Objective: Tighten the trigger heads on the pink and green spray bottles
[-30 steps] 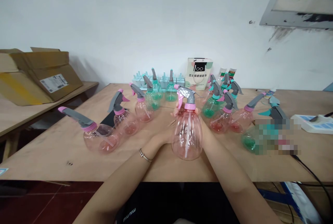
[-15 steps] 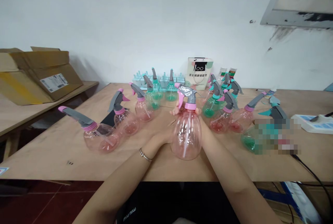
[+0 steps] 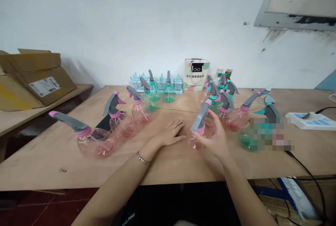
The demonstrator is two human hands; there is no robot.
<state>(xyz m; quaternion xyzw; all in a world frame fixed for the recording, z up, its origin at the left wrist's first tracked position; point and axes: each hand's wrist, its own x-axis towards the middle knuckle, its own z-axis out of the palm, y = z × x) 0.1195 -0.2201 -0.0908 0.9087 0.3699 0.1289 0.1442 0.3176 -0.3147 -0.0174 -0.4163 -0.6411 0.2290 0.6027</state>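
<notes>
My right hand [image 3: 214, 138] is wrapped round a clear pink spray bottle [image 3: 198, 133] with a grey and pink trigger head, tilted on its side just above the wooden table [image 3: 168, 168]. My left hand [image 3: 170, 133] lies flat on the table beside it, fingers stretched out, holding nothing. A thin bracelet is on my left wrist.
Several pink spray bottles [image 3: 120, 122] lie to the left, pink and green ones [image 3: 231, 117] to the right and at the back [image 3: 168, 91]. A paper bag [image 3: 196, 74] stands by the wall. A cardboard box [image 3: 31, 79] sits far left, a white power strip [image 3: 311, 121] far right.
The pink bottle stood upright between both hands. Now my right hand alone holds it tilted to the right, and my left hand has let go and rests flat on the table.
</notes>
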